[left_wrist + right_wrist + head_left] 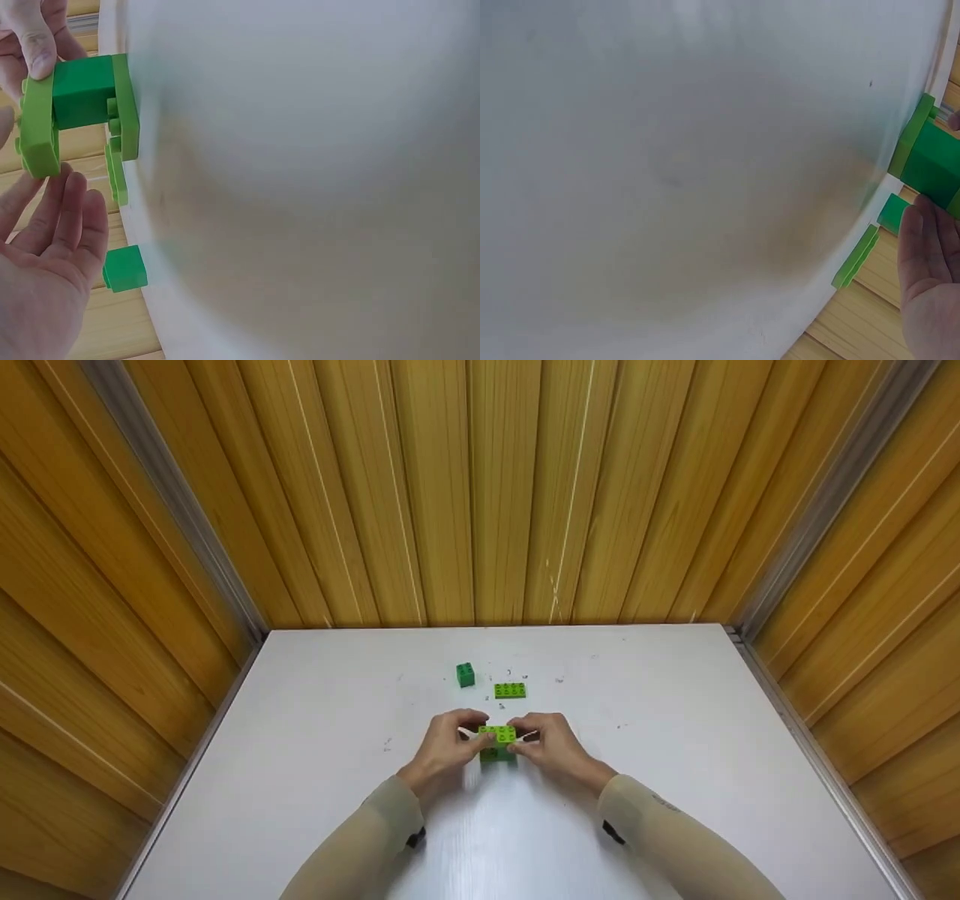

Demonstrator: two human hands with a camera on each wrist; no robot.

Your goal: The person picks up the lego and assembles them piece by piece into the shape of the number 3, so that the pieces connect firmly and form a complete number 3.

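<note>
At a white table, a person's left hand and right hand pinched a green brick stack at its nine and three o'clock ends. Beyond it, a dark green block sat near eleven o'clock, a flat lime brick near twelve.

The person's left forearm and right forearm are reaching forward and slanting inward, while the left hand and right hand are facing each other close together, both thumbs pointing inward and the fingers bending opposite them in a pinch
</note>
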